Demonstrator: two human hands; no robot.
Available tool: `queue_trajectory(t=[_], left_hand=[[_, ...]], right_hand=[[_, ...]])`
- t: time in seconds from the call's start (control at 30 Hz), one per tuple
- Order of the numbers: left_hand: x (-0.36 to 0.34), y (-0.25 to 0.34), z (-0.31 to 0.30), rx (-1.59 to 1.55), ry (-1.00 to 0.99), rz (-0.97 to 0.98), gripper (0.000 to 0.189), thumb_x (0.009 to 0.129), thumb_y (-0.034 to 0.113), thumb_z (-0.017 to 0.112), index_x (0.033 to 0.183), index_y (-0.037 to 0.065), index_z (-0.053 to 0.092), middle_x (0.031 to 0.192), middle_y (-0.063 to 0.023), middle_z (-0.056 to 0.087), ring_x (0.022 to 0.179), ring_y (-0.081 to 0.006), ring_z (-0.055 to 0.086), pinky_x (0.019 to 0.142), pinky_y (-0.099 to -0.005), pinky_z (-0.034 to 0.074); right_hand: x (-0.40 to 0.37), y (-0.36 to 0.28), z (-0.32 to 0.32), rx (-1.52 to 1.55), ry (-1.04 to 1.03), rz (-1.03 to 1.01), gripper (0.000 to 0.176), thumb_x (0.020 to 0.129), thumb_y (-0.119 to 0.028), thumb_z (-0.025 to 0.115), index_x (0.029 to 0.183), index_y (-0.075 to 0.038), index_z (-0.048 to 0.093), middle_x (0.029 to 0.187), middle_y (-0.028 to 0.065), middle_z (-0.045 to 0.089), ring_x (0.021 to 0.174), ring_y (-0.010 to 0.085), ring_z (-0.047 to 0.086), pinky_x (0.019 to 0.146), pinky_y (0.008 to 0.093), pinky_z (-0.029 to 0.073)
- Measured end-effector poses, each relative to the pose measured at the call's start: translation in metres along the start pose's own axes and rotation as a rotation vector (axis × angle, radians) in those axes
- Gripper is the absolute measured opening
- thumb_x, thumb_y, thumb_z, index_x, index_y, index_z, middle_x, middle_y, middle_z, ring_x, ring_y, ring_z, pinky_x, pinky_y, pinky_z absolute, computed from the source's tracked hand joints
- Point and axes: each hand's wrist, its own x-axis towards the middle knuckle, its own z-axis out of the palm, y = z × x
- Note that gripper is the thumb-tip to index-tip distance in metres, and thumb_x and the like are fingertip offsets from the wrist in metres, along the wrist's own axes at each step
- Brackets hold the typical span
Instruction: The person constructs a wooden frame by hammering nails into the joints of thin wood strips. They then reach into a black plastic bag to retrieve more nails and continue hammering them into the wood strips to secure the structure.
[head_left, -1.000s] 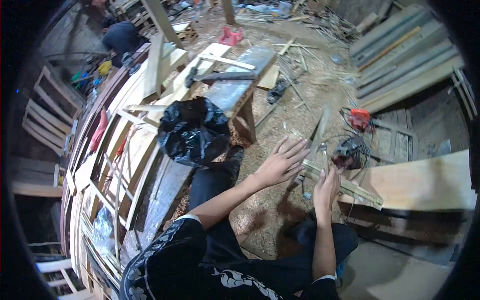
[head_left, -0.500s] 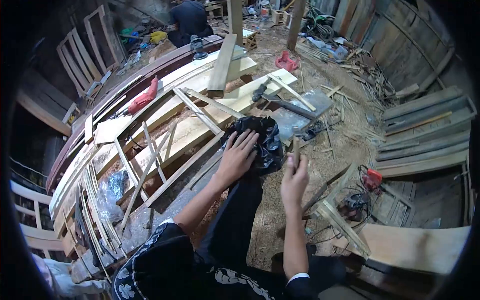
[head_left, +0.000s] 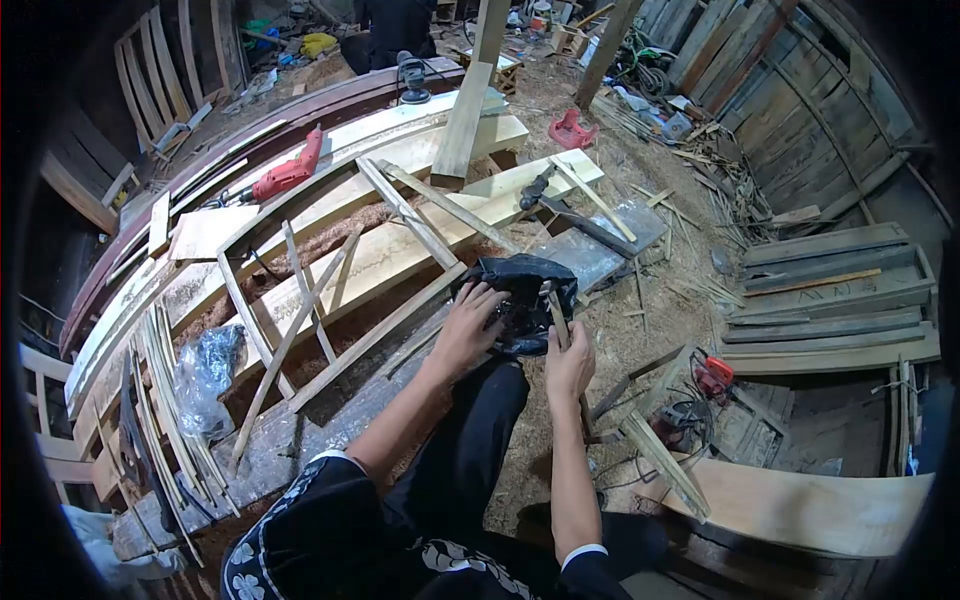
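A crumpled black plastic bag (head_left: 535, 272) lies on the near end of the work surface, its mouth facing up. My left hand (head_left: 468, 325) rests on its left side, fingers apart and slightly curled, fingertips over the opening. Small contents inside are too dark to make out. My right hand (head_left: 570, 362) is closed round the wooden handle of a hammer (head_left: 559, 322), held upright, its head just over the bag's right side. Left of the bag is a wooden frame (head_left: 375, 335) of thin strips.
A red power drill (head_left: 290, 172) and a sander (head_left: 412, 80) lie on long boards. A clear plastic bag (head_left: 208, 385) sits at left. Another red power tool (head_left: 712, 378) with a cord is at right, near a curved board (head_left: 800, 505). A person (head_left: 398, 35) sits at the back.
The view has shifted slightly. My left hand has gone from lying flat on the black bag to curled fingers at its opening. The right hand has brought the hammer left, over the bag.
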Motion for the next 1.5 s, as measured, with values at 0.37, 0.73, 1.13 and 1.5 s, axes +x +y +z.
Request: queue_trajectory(t=[0.37,0.73,1.13,1.5], left_hand=[[-0.003,-0.004,-0.001,-0.016,0.034,0.056,0.038,0.076,0.009,0.074,0.112,0.004,0.064,0.122,-0.0160,0.063,0.126,-0.0355,0.051,0.117,-0.0517,0.029],[-0.005,-0.004,0.010,0.188,0.069,0.137,0.021,0.086,0.016,0.069,0.104,0.005,0.066,0.122,-0.0122,0.065,0.124,-0.0298,0.054,0.116,-0.0518,0.031],[-0.005,0.005,0.006,0.013,0.169,0.163,0.018,0.088,0.008,0.068,0.105,0.005,0.067,0.109,-0.0090,0.070,0.114,-0.0251,0.062,0.114,-0.0534,0.035],[-0.014,0.040,-0.002,-0.098,0.310,0.198,0.027,0.074,0.002,0.077,0.099,0.012,0.072,0.101,-0.0058,0.069,0.102,-0.0231,0.065,0.106,-0.0461,0.040]], right_hand=[[-0.013,-0.003,-0.005,0.009,0.016,-0.018,0.023,0.091,-0.026,0.070,0.101,-0.006,0.061,0.095,0.0129,0.064,0.088,0.0370,0.064,0.074,0.0461,0.048],[-0.025,-0.009,-0.013,0.073,0.011,0.070,0.032,0.090,-0.032,0.072,0.101,-0.003,0.063,0.097,0.0162,0.065,0.092,0.0379,0.063,0.080,0.0453,0.048],[-0.032,-0.015,-0.034,0.101,0.001,0.082,0.034,0.090,-0.032,0.073,0.100,-0.002,0.063,0.099,0.0173,0.065,0.093,0.0386,0.062,0.081,0.0462,0.048],[-0.044,-0.005,-0.084,0.140,0.052,0.025,0.032,0.091,-0.032,0.072,0.100,-0.003,0.062,0.098,0.0151,0.064,0.090,0.0375,0.063,0.076,0.0452,0.049]])
